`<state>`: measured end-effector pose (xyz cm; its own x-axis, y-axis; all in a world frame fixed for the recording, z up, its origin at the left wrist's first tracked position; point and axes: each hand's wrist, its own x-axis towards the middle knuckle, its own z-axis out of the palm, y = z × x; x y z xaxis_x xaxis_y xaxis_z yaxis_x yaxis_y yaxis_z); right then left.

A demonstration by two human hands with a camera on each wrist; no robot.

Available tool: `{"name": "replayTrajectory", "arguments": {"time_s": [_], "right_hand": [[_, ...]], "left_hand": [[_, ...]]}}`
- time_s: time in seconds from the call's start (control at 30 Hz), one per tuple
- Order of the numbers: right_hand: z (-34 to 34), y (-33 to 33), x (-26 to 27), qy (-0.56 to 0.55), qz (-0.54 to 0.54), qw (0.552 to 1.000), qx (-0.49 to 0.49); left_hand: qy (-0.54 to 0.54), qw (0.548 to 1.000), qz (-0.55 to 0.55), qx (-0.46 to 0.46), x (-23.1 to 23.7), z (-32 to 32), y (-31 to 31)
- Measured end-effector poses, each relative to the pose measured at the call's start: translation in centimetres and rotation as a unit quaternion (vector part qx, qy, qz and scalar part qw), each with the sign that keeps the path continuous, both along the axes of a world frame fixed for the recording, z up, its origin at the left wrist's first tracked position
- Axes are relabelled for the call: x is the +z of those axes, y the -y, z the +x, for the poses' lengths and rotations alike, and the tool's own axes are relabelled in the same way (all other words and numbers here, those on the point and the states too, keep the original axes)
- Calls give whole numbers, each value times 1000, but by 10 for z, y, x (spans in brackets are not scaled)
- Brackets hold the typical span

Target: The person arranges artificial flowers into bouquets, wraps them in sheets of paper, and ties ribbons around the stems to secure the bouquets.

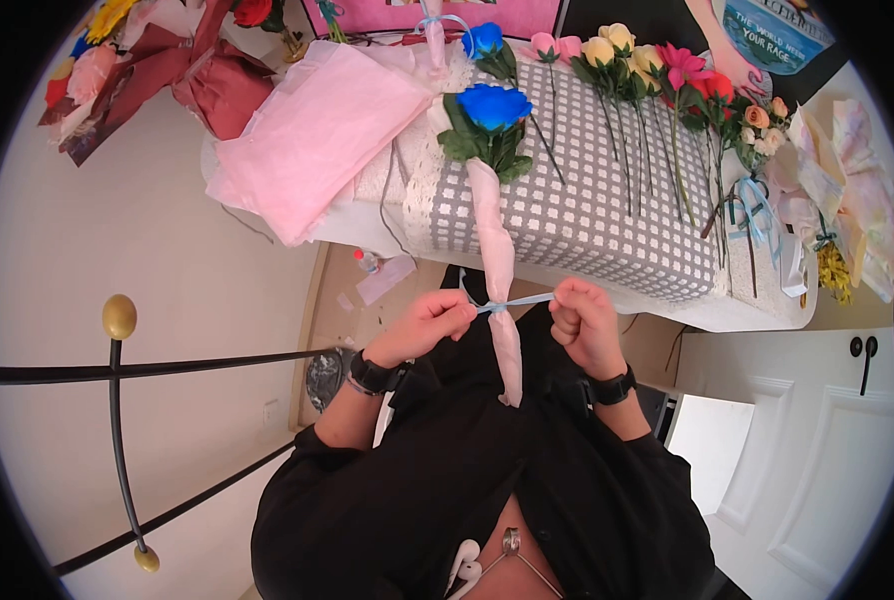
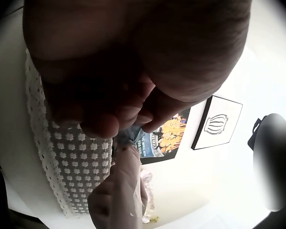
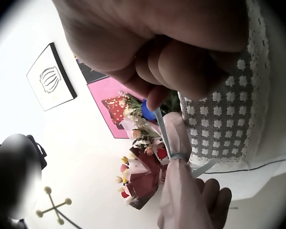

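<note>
A blue rose [image 1: 495, 106] with green leaves tops a stem wrapped in pale pink paper [image 1: 494, 230], its lower end against the person's black top. Light blue ribbon [image 1: 529, 300] circles the wrapped stem and is knotted there. The left hand [image 1: 425, 326] pinches one ribbon end just left of the stem; the right hand [image 1: 585, 324] pinches the other, drawn out to the right. In the right wrist view the ribbon [image 3: 163, 133] runs taut from the right fingertips to the knot [image 3: 177, 156]. The left wrist view shows the left hand [image 2: 133, 62] dark, its grip partly hidden.
Across the table, on a grey-and-white checked cloth [image 1: 587, 180], lie several loose flowers. Pink sheets [image 1: 317, 130] are at the table's left. A dark red wrapped bouquet [image 1: 212, 85] stands at upper left, a black metal rack [image 1: 117, 400] at left, a white door [image 1: 817, 440] at right.
</note>
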<state>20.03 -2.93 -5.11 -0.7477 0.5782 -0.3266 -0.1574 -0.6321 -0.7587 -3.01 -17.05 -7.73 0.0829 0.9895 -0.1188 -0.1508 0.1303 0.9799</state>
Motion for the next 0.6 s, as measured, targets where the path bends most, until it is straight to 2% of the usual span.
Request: {"name": "replayTrajectory", "arguments": {"time_s": [0.07,0.2,0.3,0.37,0.4,0.43,0.47,0.5,0.53,0.57,0.6], "right_hand": [[4,0,-3,-27,-44,998,-27],[8,2,-8,-37,-72,994,-71],[13,-2,-11,-48,-87,991,-94],[24,-18,-21,72,89,993,7],[21,-20,-17,71,89,993,7],[17,-23,-11,185,338,920,70],[13,-28,-2,285,561,768,122],[8,-30,4,284,564,766,117],[2,-30,9,284,600,742,91],[-6,-29,13,284,633,718,66],[-16,-29,17,281,634,718,63]], "left_hand": [[-15,1000,2,-4,4,-5,-1],[-45,999,20,13,4,-6,-1],[-50,999,9,-7,5,-11,-1],[-40,999,14,-4,2,-16,-1],[-28,999,14,-2,4,-16,-1],[-30,999,15,-4,8,-16,0],[-69,996,48,0,13,-15,-3],[-107,991,81,5,18,-13,-5],[-111,990,86,4,16,-10,-7],[-63,996,52,35,9,-5,-7],[-15,997,17,67,3,0,-8]]}}
